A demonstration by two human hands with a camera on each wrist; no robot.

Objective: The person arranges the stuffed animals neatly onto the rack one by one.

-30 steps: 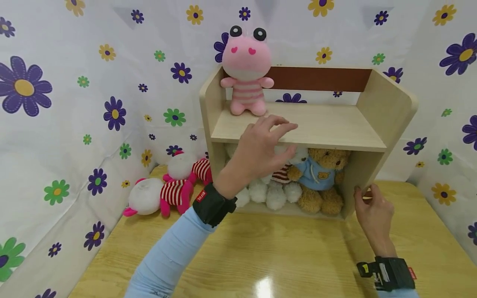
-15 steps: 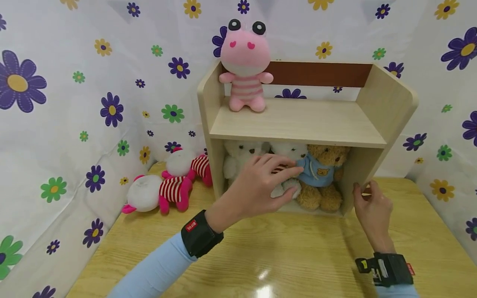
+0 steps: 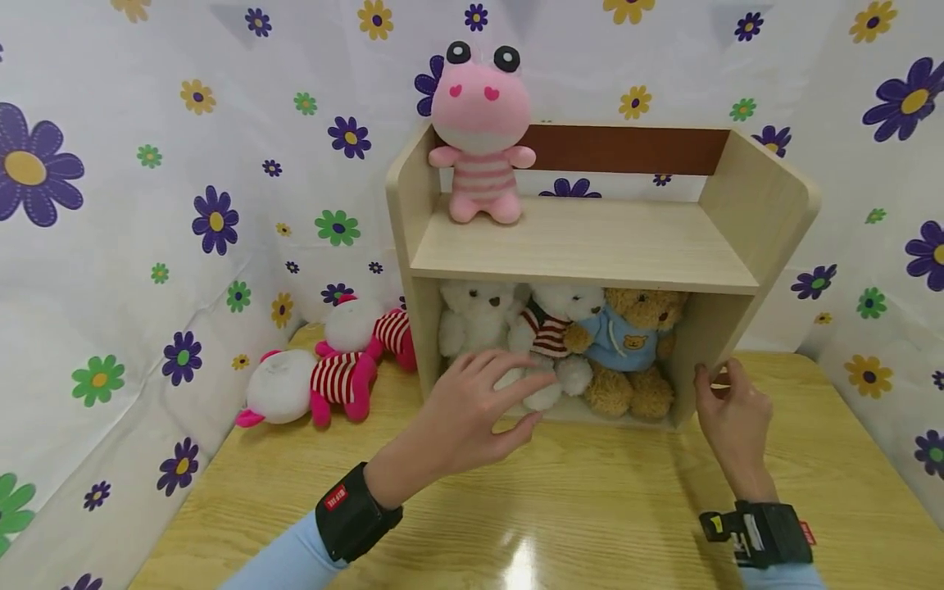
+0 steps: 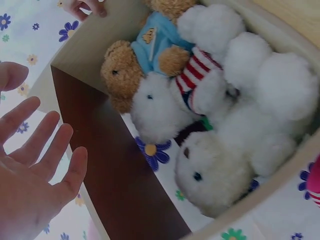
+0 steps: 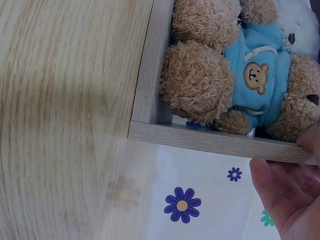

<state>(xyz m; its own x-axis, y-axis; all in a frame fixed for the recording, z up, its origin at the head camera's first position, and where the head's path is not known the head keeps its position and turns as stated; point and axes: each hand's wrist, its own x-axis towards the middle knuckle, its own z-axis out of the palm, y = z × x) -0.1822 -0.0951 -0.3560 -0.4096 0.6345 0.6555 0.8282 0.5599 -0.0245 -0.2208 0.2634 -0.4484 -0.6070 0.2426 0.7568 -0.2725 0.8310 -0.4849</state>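
A pale wooden shelf unit (image 3: 583,283) stands on the table. My right hand (image 3: 737,430) pinches the front edge of its right side panel; in the right wrist view a thumb and finger lie on either side of that panel. My left hand (image 3: 472,410), fingers apart and holding nothing, is in front of the lower compartment. Behind it sit a white plush bear (image 3: 475,315), a white plush bear in a striped top (image 3: 549,332) and a brown teddy bear (image 5: 197,80) in a blue hoodie. On the upper level sits a pink plush toy (image 3: 483,139) with bulging eyes.
Left of the shelf unit, two white and pink plush toys in striped clothes (image 3: 339,377) lie on the wooden table (image 3: 590,508). A white cloth backdrop (image 3: 251,147) with printed flowers hangs behind and along the sides.
My left hand has moved down and left from the upper shelf's front edge to before the lower compartment, uncovering the bears. The right hand keeps its hold on the side panel.
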